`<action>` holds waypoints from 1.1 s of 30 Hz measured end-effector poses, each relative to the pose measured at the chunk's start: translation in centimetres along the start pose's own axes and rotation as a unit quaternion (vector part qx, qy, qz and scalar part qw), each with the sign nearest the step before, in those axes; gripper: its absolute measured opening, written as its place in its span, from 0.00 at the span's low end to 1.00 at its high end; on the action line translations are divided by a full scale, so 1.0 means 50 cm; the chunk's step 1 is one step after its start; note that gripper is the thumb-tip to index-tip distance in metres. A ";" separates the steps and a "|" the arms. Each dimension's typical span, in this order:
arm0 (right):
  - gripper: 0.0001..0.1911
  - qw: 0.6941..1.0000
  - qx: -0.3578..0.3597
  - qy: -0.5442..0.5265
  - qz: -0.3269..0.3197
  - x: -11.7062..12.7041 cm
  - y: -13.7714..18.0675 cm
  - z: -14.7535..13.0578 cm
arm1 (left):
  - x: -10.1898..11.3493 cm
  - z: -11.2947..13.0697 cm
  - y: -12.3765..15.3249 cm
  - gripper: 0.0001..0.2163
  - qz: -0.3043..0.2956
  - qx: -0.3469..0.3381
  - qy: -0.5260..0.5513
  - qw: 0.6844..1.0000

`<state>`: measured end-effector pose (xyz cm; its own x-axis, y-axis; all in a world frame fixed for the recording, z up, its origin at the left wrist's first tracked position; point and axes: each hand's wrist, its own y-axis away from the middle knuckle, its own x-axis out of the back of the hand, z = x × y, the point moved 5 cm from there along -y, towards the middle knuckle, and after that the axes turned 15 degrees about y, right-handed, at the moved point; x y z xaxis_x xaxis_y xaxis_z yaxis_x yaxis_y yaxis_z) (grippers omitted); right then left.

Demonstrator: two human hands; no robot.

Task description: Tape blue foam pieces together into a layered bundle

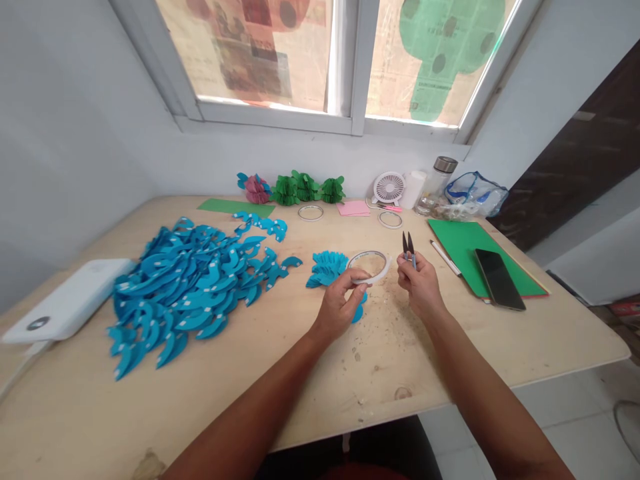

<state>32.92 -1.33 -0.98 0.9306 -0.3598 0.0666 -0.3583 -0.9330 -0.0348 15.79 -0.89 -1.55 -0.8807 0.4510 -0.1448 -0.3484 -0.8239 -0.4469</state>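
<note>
My left hand (341, 303) is closed on a roll of white tape (373, 275), pinching its near rim between thumb and fingers. A folded blue paper piece (327, 268) lies on the table just behind that hand, and another bit of blue paper (359, 312) shows partly hidden beside it. To the right of the tape, my right hand (421, 283) is closed around a pair of small scissors (409, 250). Their dark blades point away from me and stand slightly apart. The scissors' handles are mostly covered by my fingers.
A large heap of blue paper cutouts (195, 280) spreads over the left, near a white power bank (70, 300). Green paper figures (305, 187), a small fan (390, 189) and a bottle (437, 185) line the back. At right lie green sheets (463, 247), a phone (499, 279) and a pen (445, 257).
</note>
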 end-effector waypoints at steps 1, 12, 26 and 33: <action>0.13 1.000 -0.001 0.000 0.007 0.003 -0.002 0.001 | 0.000 0.000 0.000 0.07 0.001 -0.004 0.001 1.000; 0.14 0.999 -0.013 -0.011 -0.048 -0.009 0.003 0.006 | -0.004 0.005 0.000 0.07 -0.011 -0.001 0.005 1.000; 0.09 0.983 0.138 0.123 0.002 -0.003 0.030 -0.045 | -0.027 -0.014 0.011 0.11 0.004 0.121 0.140 0.983; 0.08 0.966 0.170 0.191 -0.036 -0.014 0.046 -0.060 | -0.042 -0.010 0.011 0.19 0.015 0.185 0.250 0.950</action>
<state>31.24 -3.24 1.90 0.8338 -0.3317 0.4414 -0.1881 -0.9223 -0.3377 17.63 -2.12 -1.91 -0.6616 0.4556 -0.5956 -0.4963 -0.8615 -0.1077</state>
